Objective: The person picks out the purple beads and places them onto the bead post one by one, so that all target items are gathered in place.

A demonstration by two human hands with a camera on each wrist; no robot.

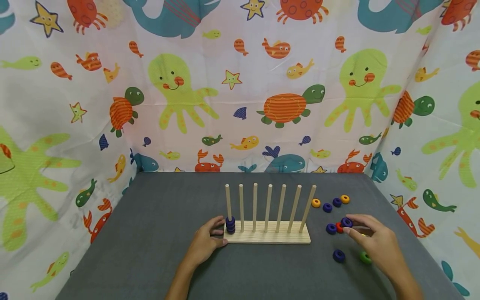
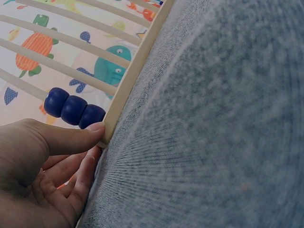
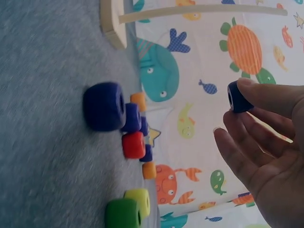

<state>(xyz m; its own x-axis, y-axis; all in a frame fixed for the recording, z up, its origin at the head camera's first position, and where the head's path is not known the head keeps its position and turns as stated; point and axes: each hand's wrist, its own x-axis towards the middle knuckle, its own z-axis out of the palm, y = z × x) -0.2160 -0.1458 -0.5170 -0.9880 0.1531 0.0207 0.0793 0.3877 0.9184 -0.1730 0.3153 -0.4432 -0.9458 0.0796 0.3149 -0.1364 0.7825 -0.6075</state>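
A wooden peg stand (image 1: 270, 237) with several upright pegs lies on the grey table. Three dark blue beads (image 2: 73, 109) are stacked on its leftmost peg. At that end, my left hand (image 1: 204, 241) holds the base, thumb at the front edge and fingers round the side. To the right of the stand, my right hand (image 1: 378, 241) pinches a dark blue bead (image 3: 239, 97) between thumb and fingertips, raised above the table. Under it in the head view are a red bead (image 1: 339, 227) and another blue bead (image 1: 331, 228).
Orange beads (image 1: 316, 203) and more blue beads (image 1: 327, 207) lie behind, right of the stand. Nearer are a single blue bead (image 1: 339, 256) and a green bead (image 1: 365, 257), with a yellow bead (image 3: 142, 199) beside the green. A sea-animal curtain (image 1: 240, 100) encloses the table's back and sides.
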